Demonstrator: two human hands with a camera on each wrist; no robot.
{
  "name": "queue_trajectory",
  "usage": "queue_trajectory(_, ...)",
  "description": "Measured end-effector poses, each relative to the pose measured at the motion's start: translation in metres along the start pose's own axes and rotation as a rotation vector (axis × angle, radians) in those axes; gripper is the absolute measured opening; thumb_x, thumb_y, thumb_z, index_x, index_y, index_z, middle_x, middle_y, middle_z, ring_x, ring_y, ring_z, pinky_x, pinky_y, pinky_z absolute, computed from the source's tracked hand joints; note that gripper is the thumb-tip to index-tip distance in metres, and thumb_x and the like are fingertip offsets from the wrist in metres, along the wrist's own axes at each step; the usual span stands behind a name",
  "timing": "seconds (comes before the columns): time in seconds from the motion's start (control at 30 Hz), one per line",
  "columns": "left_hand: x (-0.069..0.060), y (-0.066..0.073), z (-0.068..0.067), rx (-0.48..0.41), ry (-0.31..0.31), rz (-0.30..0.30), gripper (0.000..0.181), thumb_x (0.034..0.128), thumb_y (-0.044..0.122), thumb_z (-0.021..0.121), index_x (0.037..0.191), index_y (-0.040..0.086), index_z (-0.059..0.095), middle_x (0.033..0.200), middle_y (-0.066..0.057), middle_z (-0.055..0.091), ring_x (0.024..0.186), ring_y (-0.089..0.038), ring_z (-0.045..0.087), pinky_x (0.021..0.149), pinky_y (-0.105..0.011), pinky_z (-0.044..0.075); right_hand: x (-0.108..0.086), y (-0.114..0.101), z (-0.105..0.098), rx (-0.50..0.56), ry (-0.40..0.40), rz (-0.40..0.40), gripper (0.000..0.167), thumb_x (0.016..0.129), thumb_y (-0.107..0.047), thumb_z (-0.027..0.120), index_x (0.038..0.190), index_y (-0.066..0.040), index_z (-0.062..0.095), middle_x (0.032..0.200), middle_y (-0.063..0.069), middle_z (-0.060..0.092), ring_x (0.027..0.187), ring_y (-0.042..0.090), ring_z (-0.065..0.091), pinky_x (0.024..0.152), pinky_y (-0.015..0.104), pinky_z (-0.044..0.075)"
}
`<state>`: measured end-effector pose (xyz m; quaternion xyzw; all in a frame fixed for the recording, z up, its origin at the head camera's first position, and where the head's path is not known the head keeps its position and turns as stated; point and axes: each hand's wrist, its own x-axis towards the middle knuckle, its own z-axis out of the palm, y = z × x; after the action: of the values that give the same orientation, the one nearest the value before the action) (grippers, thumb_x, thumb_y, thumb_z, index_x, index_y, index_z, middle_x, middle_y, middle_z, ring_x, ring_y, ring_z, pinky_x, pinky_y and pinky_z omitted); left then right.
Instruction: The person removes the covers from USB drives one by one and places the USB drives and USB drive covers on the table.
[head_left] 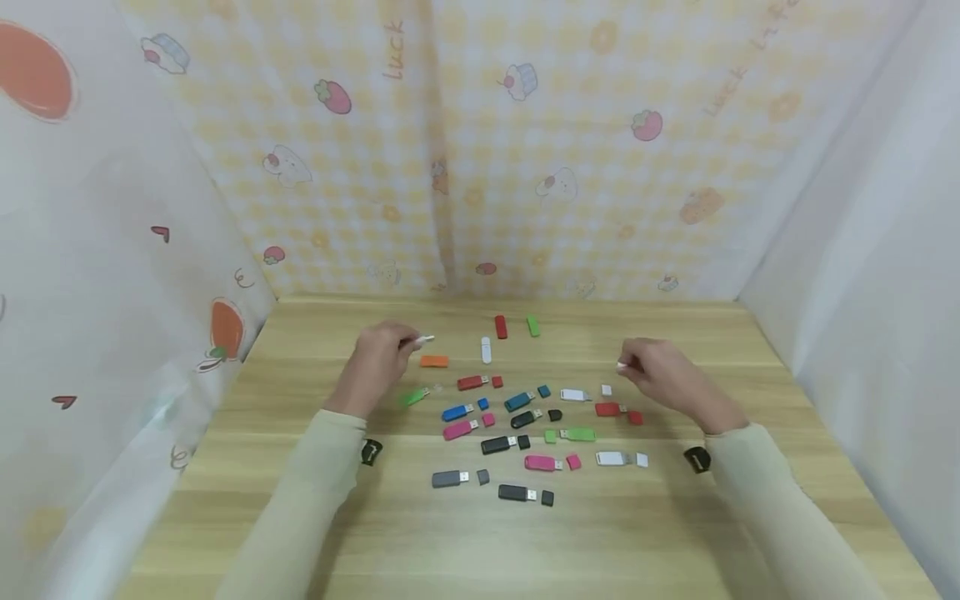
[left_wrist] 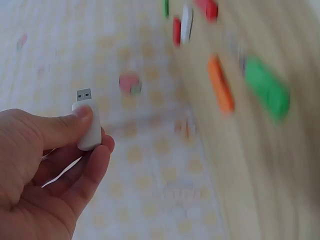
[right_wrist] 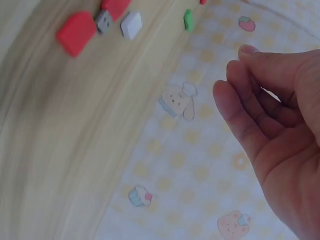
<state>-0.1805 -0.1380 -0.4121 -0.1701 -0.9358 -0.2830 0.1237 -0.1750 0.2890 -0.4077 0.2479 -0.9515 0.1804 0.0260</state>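
Observation:
My left hand (head_left: 381, 360) pinches a white USB stick (left_wrist: 91, 131) between thumb and fingers, above the table's back left. Its bare metal plug points up in the left wrist view. On the right, my right hand (head_left: 662, 375) is raised over the table with thumb and fingertips together. A small white cap (head_left: 621, 367) shows at those fingertips in the head view; in the right wrist view the fingers hide it. Close to the left hand lie an orange USB stick (head_left: 434, 362) and a green one (head_left: 414, 397). Nearest the right hand is another white cap (head_left: 606, 390).
Several uncapped USB sticks, such as a blue one (head_left: 454, 413) and a black one (head_left: 513, 493), lie mid-table with caps beside them. Red (head_left: 501, 327), green (head_left: 533, 326) and white (head_left: 486, 350) sticks lie farther back. A patterned cloth (head_left: 555, 167) hangs behind the wooden table (head_left: 465, 550).

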Motion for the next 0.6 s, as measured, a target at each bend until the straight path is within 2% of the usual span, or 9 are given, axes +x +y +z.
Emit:
queue_trajectory(0.13, 0.006, 0.014, 0.017, -0.030, -0.091, 0.022, 0.013, 0.1028, 0.006, 0.073, 0.111, 0.000, 0.080, 0.109, -0.017, 0.079, 0.097, -0.028, 0.074, 0.085, -0.038, 0.065, 0.007, -0.002, 0.009, 0.043, -0.042, -0.015, 0.009, 0.097, 0.000, 0.076, 0.093, -0.007, 0.071, 0.083, 0.001, 0.071, 0.074, 0.011, 0.062, 0.067, 0.029, 0.058)
queue_trajectory(0.3, 0.008, 0.037, 0.045, -0.036, -0.133, 0.028, 0.015, 0.1047, 0.012, 0.072, 0.114, 0.003, 0.080, 0.111, -0.011, 0.079, 0.096, -0.022, 0.072, 0.088, -0.035, 0.065, 0.016, -0.018, 0.025, 0.064, -0.134, 0.013, 0.008, 0.098, -0.002, 0.076, 0.096, -0.009, 0.072, 0.083, -0.002, 0.069, 0.073, 0.009, 0.059, 0.066, 0.025, 0.056)
queue_trajectory(0.47, 0.016, 0.053, 0.066, 0.011, -0.179, 0.059, 0.015, 0.1052, 0.017, 0.072, 0.113, 0.007, 0.081, 0.105, -0.006, 0.078, 0.088, -0.017, 0.068, 0.084, -0.033, 0.063, 0.023, -0.027, 0.034, 0.058, -0.144, 0.003, 0.006, 0.099, -0.004, 0.077, 0.100, -0.008, 0.073, 0.085, -0.002, 0.069, 0.076, 0.011, 0.059, 0.070, 0.026, 0.057)
queue_trajectory(0.6, 0.023, 0.060, 0.081, 0.057, -0.229, 0.084, 0.014, 0.1050, 0.020, 0.073, 0.112, 0.010, 0.082, 0.100, -0.002, 0.077, 0.084, -0.014, 0.063, 0.083, -0.032, 0.062, 0.031, -0.028, 0.037, 0.051, -0.154, 0.003, 0.006, 0.100, -0.007, 0.077, 0.103, -0.009, 0.072, 0.088, -0.003, 0.070, 0.077, 0.011, 0.060, 0.072, 0.028, 0.057)
